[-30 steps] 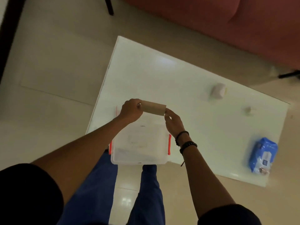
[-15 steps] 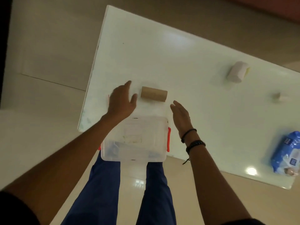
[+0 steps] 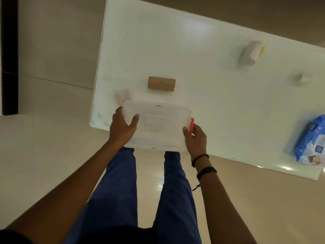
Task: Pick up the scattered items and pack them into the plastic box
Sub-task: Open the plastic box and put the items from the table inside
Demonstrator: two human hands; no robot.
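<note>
A clear plastic box [image 3: 158, 120] with a lid and red side clips sits at the table's near edge, overhanging it. My left hand [image 3: 122, 128] grips its left end, thumb on the lid. My right hand [image 3: 194, 140] holds its right end beside the red clip [image 3: 191, 125]. A brown cardboard tube [image 3: 161, 83] lies on the table just beyond the box. Farther right lie a white roll with a yellow end [image 3: 250, 53], a small pale object [image 3: 303, 79] and a blue wipes pack [image 3: 310, 140].
The white table [image 3: 202, 67] runs diagonally, its left edge near the box. A small clear bag with a red strip [image 3: 123, 95] lies by the box's far left corner. My blue trouser legs [image 3: 119, 191] stand below over a glossy tiled floor.
Both hands set the cardboard tube down on the table, let go of it, then drew back and took hold of the box's two ends. The camera tilted toward the table.
</note>
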